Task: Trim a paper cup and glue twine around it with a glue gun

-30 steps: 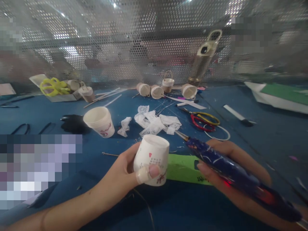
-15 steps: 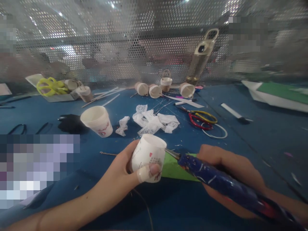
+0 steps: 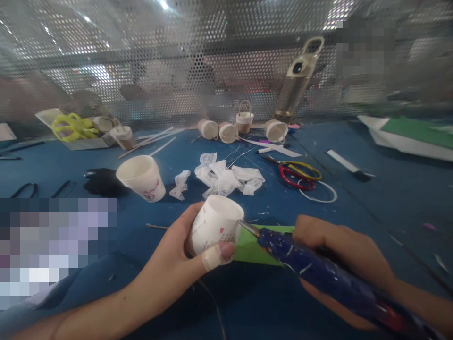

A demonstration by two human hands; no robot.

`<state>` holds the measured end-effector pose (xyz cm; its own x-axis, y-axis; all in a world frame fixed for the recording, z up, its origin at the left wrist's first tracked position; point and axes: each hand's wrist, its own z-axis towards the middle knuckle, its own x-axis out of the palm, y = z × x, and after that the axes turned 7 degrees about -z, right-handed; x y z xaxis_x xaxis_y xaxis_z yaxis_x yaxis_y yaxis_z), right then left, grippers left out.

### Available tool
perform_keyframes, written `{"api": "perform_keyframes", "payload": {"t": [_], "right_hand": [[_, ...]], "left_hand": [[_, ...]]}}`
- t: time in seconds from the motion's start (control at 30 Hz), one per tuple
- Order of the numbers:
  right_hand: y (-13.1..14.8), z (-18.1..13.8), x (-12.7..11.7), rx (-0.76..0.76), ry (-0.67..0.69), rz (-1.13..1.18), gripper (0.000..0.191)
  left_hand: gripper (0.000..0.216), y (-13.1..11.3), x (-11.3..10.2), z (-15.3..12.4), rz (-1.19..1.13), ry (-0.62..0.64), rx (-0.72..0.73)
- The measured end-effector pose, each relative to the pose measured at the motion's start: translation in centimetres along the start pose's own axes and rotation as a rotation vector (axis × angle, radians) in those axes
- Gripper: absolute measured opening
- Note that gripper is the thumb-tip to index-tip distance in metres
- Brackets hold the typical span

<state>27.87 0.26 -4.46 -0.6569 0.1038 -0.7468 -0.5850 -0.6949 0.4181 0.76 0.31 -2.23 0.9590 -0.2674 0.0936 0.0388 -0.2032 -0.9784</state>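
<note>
My left hand (image 3: 187, 255) is wrapped round a white paper cup (image 3: 214, 229) printed with small marks and a red heart. A bandage (image 3: 211, 257) covers part of its thumb. In my right hand (image 3: 339, 259) is a dark blue glue gun (image 3: 300, 255), its metal nozzle at the cup's right rim; I cannot tell whether any glue is coming out. Beneath the cup and nozzle lies a green sheet (image 3: 260, 248). Another white paper cup (image 3: 141, 177) leans to the left, near pieces of white lace (image 3: 224, 179).
Scissors (image 3: 299, 174) with red and yellow handles lie right of the lace, beside a white ring (image 3: 318, 198). Several small baskets (image 3: 228, 133) line the back. A bottle (image 3: 295, 85) stands against the perforated metal screen (image 3: 198, 61). A yellow object (image 3: 72, 127) sits in a box at left.
The held cup has tipped slightly and shifted a little left. The glue gun's nozzle has moved slightly left and down along with it, staying at the rim.
</note>
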Motion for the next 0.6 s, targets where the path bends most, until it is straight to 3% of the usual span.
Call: {"api": "perform_keyframes", "payload": {"t": [0.27,0.47,0.6], "right_hand": [[-1.1,-0.5,0.2,-0.047,0.041,0.068,0.025],[-0.3,-0.1,-0.4,0.032,0.045,-0.094,0.020],[-1.0,0.2,-0.2,0.020,0.042,-0.115,0.019]], "left_hand": [[0.057,-0.1,-0.1,0.0,0.007,-0.015,0.024],[0.052,-0.1,-0.4,0.1,-0.086,0.002,0.022],[0.053,0.2,-0.8,0.2,-0.174,-0.078,0.110]]}}
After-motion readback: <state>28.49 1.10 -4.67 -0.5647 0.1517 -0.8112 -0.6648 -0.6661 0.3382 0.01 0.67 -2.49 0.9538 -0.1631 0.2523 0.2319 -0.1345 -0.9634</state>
